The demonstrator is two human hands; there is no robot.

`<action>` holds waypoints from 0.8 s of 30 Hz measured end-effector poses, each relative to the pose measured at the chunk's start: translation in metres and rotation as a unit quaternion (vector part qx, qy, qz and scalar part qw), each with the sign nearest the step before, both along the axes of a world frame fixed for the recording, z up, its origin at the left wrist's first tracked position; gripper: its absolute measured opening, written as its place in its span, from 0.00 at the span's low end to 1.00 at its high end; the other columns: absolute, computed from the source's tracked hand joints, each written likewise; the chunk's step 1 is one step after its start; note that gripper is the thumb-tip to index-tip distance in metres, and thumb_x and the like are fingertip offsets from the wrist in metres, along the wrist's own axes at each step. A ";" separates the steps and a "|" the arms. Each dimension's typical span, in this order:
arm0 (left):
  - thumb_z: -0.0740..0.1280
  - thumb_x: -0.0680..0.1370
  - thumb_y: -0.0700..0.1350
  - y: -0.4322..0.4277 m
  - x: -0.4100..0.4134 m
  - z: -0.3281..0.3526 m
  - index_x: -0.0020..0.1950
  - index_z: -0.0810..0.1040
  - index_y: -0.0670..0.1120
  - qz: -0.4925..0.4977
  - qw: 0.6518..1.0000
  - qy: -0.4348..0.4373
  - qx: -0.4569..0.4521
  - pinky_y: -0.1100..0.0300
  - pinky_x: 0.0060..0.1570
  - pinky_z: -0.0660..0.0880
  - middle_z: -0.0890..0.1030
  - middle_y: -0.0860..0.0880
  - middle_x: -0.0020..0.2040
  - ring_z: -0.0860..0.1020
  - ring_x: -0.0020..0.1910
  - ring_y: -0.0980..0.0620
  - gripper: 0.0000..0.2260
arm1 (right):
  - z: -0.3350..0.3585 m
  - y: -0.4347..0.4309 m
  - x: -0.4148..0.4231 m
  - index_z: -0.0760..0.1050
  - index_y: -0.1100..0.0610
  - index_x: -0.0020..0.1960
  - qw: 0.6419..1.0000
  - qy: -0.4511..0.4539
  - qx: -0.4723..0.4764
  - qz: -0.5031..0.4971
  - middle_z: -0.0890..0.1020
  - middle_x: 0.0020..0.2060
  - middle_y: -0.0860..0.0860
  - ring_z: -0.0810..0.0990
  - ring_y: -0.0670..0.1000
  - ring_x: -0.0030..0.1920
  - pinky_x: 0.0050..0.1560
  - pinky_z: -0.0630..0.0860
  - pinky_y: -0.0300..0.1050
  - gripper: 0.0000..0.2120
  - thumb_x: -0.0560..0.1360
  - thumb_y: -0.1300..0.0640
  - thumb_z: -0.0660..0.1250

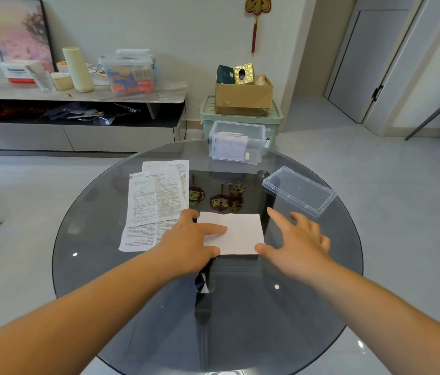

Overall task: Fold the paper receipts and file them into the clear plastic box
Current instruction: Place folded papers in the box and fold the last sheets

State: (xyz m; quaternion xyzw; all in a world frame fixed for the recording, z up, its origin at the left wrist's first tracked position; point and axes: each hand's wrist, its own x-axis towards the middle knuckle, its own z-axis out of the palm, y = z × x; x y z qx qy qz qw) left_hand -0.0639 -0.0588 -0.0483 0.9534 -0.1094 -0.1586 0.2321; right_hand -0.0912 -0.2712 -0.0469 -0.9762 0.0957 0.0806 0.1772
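Glass table (254, 307): folded receipt (243, 234) lies under flat left fingers (213, 228); right fingers (275, 217), spread and holding nothing, just beside it.

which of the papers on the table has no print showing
The small white sheet nearest the person, between the left hand, which presses flat on it, and the right hand. The larger sheets overlapped to its left all show print.

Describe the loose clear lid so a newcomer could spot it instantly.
On the round glass table, look right, just beyond the right hand. The clear lid lies flat there; unlike the taller clear plastic box at the far edge, it is shallow and empty.
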 end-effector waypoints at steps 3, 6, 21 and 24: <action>0.67 0.80 0.42 0.007 0.006 0.003 0.71 0.73 0.62 -0.012 0.999 0.023 -0.024 0.66 0.59 0.73 0.54 0.52 0.77 0.70 0.66 0.46 0.22 | 0.001 -0.004 0.000 0.49 0.33 0.78 1.000 0.006 0.002 0.006 0.51 0.79 0.50 0.47 0.56 0.79 0.74 0.51 0.56 0.37 0.76 0.34 0.64; 0.67 0.79 0.37 0.015 0.013 0.006 0.68 0.76 0.61 -0.021 0.999 0.030 -0.022 0.71 0.49 0.69 0.57 0.52 0.77 0.73 0.61 0.48 0.23 | 0.002 -0.003 -0.002 0.51 0.34 0.78 1.000 0.004 0.005 0.014 0.51 0.79 0.50 0.47 0.56 0.79 0.75 0.50 0.57 0.34 0.77 0.35 0.64; 0.70 0.79 0.49 0.014 0.009 0.001 0.67 0.77 0.59 -0.024 0.999 -0.015 -0.035 0.65 0.57 0.67 0.59 0.52 0.75 0.71 0.56 0.53 0.16 | 0.013 0.005 0.013 0.68 0.45 0.71 0.938 -0.073 0.334 -0.059 0.73 0.66 0.50 0.77 0.52 0.63 0.62 0.76 0.51 0.27 0.74 0.51 0.74; 0.69 0.79 0.50 0.013 0.006 0.001 0.67 0.76 0.60 -0.023 0.999 -0.017 -0.032 0.65 0.60 0.68 0.59 0.52 0.75 0.71 0.61 0.50 0.16 | 0.014 0.010 0.018 0.70 0.45 0.67 0.915 -0.040 0.391 -0.091 0.75 0.61 0.51 0.80 0.56 0.58 0.57 0.80 0.57 0.26 0.72 0.53 0.76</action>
